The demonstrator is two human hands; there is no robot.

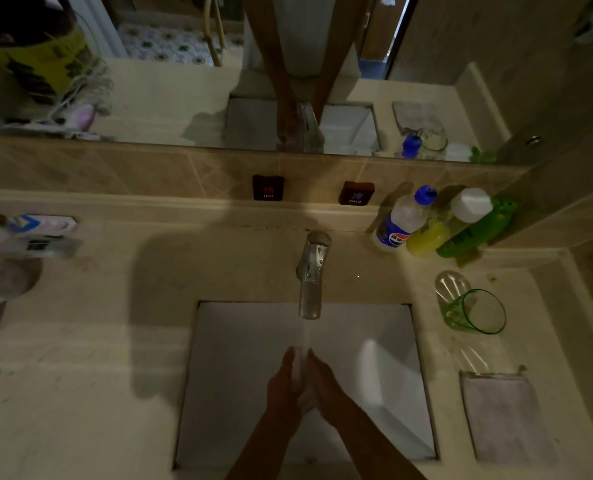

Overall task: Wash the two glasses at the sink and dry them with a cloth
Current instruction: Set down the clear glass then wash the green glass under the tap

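green glass [475, 311], perhaps pinkish cloth [506, 415]

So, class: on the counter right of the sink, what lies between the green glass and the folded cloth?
In the head view, only bare counter lies between the green glass and the cloth, crossed by faint light streaks.

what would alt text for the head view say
Two hands, left hand and right hand, held together under water running from the tap over a white sink. Two glasses and a folded cloth sit on the counter to the right.
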